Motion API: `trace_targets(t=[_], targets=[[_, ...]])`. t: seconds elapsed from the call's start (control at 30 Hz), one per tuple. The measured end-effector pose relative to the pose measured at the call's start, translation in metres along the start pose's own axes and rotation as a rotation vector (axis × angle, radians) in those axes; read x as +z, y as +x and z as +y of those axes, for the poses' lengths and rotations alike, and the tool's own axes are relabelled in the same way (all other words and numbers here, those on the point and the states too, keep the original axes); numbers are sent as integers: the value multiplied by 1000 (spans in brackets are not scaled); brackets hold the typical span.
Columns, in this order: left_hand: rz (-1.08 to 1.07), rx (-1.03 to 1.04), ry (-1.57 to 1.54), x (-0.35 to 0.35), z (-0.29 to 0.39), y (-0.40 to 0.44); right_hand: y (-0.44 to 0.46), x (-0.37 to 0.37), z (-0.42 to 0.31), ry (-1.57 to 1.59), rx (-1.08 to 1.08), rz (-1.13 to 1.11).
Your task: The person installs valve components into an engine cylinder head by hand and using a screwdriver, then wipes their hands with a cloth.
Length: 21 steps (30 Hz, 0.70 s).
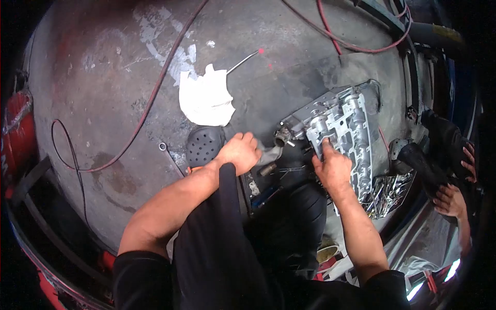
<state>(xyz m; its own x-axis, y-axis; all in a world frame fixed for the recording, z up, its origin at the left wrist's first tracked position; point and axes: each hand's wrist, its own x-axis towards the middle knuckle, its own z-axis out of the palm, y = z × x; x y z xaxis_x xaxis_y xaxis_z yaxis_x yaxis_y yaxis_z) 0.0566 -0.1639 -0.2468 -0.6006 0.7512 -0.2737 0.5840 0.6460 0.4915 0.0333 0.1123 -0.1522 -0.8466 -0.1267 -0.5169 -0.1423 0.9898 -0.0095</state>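
Observation:
A silver engine cylinder head (pixel 342 122) with round bores and valve-train recesses lies at an angle on the floor, right of centre. My right hand (pixel 335 166) is on its near left part, index finger stretched out and touching the metal, thumb apart, nothing held. My left hand (pixel 238 153) hangs past my knee with fingers loosely curled in, and no object shows in it. Beside it is a black perforated clog (pixel 205 146) on my foot. Between the hands, a round metal pipe fitting (pixel 282 137) juts from the head's left end.
White paper (pixel 206 97) lies ahead of the clog, with a thin rod (pixel 243 61) beyond it. A ring wrench (pixel 172 157) lies left. A red hose (pixel 153 98) crosses the floor. Many small metal parts (pixel 388 194) sit right of the head. Another person's hand (pixel 450 200) is at far right.

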Motion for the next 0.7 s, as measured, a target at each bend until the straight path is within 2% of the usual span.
trace_targets(t=[0.07, 0.13, 0.2, 0.23, 0.33, 0.4, 0.47, 0.5, 0.57, 0.6, 0.7], targets=[[-211, 19, 0, -9, 6, -4, 1, -1, 0, 17, -18, 7], [-240, 16, 4, -19, 8, -6, 1, -6, 5, 26, -79, 32], [53, -54, -148, -17, 13, -4, 2, -11, 11, 34, -139, 45], [53, -55, -148, -15, 10, 2, 3, -14, 18, 27, -169, 44], [231, -258, -184, -13, -5, 37, 4, -40, 33, 41, -200, 26], [281, -236, -68, -6, -14, 65, 9, -52, 48, 63, -248, -18], [369, -64, 40, 0, -13, 95, 10, -56, 56, 101, -258, -10], [369, -70, 45, 3, -10, 107, 11, -57, 60, 131, -262, -22], [251, 68, -143, 7, -3, 127, 14, -62, 66, 159, -256, -73], [249, 67, -143, 7, -1, 133, 15, -67, 70, 161, -256, -73], [46, 43, -167, -5, 5, 147, 19, -81, 78, 240, -257, -117]])
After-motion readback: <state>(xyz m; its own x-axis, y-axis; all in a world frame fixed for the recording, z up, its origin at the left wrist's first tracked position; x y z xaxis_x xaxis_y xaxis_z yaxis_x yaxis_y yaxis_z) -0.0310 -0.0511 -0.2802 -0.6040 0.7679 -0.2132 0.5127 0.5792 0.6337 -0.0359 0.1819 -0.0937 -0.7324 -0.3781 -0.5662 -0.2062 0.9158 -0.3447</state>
